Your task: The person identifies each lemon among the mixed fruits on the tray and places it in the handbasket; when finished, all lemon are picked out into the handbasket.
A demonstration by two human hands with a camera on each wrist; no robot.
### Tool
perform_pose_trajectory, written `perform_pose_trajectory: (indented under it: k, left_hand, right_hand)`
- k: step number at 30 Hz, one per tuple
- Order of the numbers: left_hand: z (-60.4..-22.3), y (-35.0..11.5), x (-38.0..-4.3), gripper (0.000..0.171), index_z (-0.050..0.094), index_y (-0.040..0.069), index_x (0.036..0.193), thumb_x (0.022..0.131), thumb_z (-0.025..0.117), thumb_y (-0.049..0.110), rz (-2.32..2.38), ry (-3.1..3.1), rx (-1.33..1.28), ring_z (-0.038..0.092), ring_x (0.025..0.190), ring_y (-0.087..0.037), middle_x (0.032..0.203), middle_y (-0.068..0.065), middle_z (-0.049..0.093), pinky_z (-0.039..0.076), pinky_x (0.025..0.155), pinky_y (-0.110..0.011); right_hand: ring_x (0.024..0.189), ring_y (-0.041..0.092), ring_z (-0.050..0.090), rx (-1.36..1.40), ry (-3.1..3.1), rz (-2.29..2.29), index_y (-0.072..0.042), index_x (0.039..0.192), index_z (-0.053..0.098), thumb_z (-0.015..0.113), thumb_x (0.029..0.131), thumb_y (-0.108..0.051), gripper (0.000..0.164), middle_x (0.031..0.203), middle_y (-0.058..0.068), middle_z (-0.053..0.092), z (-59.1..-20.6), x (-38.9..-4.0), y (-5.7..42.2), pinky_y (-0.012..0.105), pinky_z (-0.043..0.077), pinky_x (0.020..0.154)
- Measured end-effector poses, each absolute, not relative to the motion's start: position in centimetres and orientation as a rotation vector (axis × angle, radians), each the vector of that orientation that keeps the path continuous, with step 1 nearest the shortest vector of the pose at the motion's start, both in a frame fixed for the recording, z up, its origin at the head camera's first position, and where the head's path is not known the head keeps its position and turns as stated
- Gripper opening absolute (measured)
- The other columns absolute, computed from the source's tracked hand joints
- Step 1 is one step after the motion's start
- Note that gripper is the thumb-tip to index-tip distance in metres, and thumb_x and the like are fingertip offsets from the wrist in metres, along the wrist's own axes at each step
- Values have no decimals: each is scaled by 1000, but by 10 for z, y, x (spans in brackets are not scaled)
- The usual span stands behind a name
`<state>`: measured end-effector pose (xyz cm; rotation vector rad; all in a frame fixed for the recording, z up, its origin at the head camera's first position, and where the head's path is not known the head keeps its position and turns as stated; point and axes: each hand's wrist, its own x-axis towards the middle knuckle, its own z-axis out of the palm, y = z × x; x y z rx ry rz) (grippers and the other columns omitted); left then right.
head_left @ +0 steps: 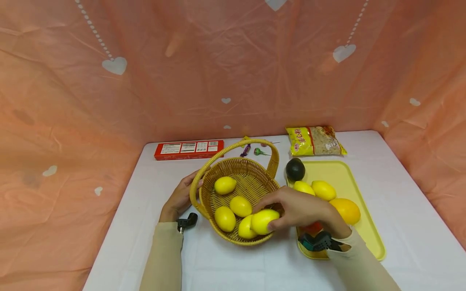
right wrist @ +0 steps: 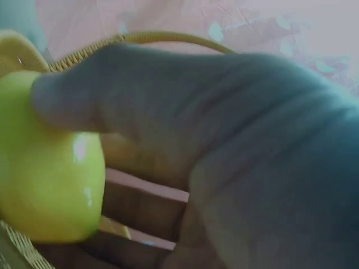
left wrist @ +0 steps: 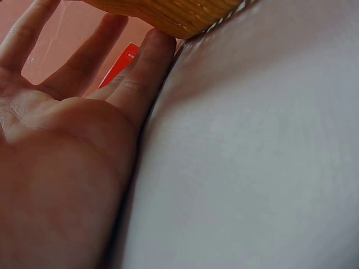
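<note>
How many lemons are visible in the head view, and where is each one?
7. The right hand holds one lemon. Four lie in the basket: far left, centre, near left, near middle. Two are on the tray, side by side. The hand may hide more.

Head view: even, diffuse light, reasonably sharp around the basket [head_left: 251,178]. Left wrist: dim; soft shadow on tablecloth [left wrist: 252,157] close to basket. Right wrist: hazy, soft; white glints on lemon [right wrist: 50,185] by basket; backdrop [right wrist: 320,28] beyond basket washed out.
</note>
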<state>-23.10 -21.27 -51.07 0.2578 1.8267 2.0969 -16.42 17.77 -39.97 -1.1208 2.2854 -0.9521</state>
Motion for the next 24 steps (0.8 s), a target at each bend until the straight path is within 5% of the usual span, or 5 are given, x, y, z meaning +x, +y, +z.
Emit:
perform_pose_trajectory:
  k: [15,24]
  left_hand:
    - [-513,-215,-234,50,48,8,165,115,54,13,2090,1833,239,63,124,-10,153,3,62,60,99,-23]
    - [-510,-213,-233,50,47,7,165,116,53,12,2091,1830,236,62,127,-10,153,4,62,60,101,-24]
  right_hand:
    - [118,4,68,-1154,2204,-948,-21,135,78,85,96,-22,40,133,-11,77,-410,-166,161,34,59,107]
    - [134,28,70,-1059,2193,-1246,-14,144,73,85,97,-22,50,143,3,75,-399,-172,186,40,56,116]
